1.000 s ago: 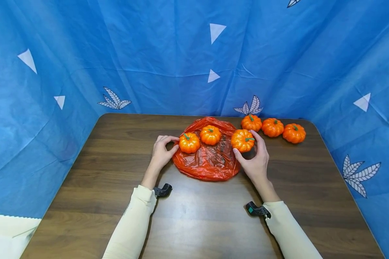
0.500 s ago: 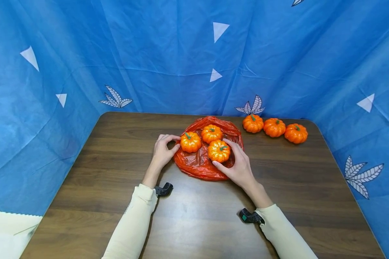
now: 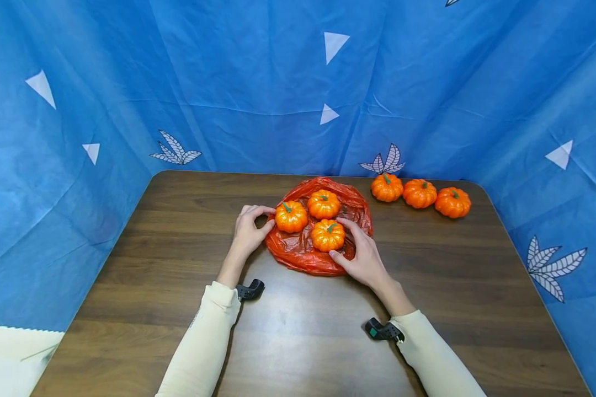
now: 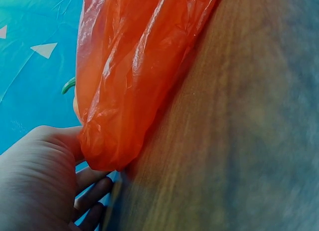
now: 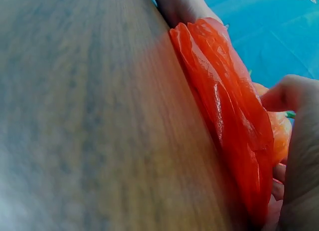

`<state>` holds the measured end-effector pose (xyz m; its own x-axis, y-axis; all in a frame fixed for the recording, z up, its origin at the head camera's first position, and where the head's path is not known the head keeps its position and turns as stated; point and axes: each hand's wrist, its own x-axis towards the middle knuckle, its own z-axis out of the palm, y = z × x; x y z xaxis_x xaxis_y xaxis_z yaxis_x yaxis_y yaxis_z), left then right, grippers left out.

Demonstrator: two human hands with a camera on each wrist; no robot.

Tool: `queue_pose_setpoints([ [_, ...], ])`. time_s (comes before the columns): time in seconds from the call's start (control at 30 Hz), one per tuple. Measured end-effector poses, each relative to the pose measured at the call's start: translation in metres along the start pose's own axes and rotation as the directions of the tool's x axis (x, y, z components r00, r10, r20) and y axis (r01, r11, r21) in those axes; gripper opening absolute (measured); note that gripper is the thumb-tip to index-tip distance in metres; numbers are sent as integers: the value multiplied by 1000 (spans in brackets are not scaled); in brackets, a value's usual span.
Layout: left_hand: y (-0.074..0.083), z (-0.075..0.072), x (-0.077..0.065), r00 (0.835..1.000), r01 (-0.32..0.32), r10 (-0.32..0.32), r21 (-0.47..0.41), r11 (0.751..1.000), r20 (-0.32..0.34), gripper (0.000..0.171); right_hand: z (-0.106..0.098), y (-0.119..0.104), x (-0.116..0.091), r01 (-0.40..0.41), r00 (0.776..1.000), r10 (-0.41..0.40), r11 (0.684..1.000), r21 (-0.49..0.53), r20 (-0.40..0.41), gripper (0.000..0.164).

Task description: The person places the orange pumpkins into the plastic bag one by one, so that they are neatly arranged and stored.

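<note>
A red plastic bag (image 3: 312,263) lies spread on the table, its rim opened out into a ring. My left hand (image 3: 248,231) pinches the bag's left rim between thumb and fingers, as the left wrist view (image 4: 50,171) also shows. Inside the ring sit a left pumpkin (image 3: 291,216) and a back pumpkin (image 3: 324,204), both small and orange with green stems. A third small pumpkin (image 3: 328,236) stands at the front of the ring. My right hand (image 3: 366,259) holds it from the right, thumb in front and fingers behind. In the right wrist view, the bag (image 5: 229,111) partly hides this pumpkin (image 5: 280,133).
Three more small pumpkins stand in a row at the back right: a left one (image 3: 387,188), a middle one (image 3: 419,193) and a right one (image 3: 452,203). Behind the brown wooden table (image 3: 298,342) hangs a blue curtain (image 3: 258,71) with white shapes.
My right hand has carried the third pumpkin leftward from the bag's right edge to its front middle, where it now sits lower. The left hand has stayed at the left rim.
</note>
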<state>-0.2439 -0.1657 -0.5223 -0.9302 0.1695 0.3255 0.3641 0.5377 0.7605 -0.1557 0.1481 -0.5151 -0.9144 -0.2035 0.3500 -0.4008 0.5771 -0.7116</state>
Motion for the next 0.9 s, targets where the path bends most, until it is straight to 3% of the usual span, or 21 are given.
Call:
queue_pose_setpoints([
  [0.17, 0, 1, 0, 1000, -8, 8, 6, 1000, 1, 22, 0, 2, -1, -29, 1000, 29, 997, 70, 1, 69],
  [0.67, 2, 2, 1, 1000, -2, 2, -2, 1000, 8, 22, 1, 1, 1, -97, 993, 100, 994, 52, -55, 64],
  [0.9, -1, 1, 0, 1000, 1, -1, 4, 1000, 2, 22, 2, -1, 2, -90, 994, 94, 994, 67, -57, 66],
])
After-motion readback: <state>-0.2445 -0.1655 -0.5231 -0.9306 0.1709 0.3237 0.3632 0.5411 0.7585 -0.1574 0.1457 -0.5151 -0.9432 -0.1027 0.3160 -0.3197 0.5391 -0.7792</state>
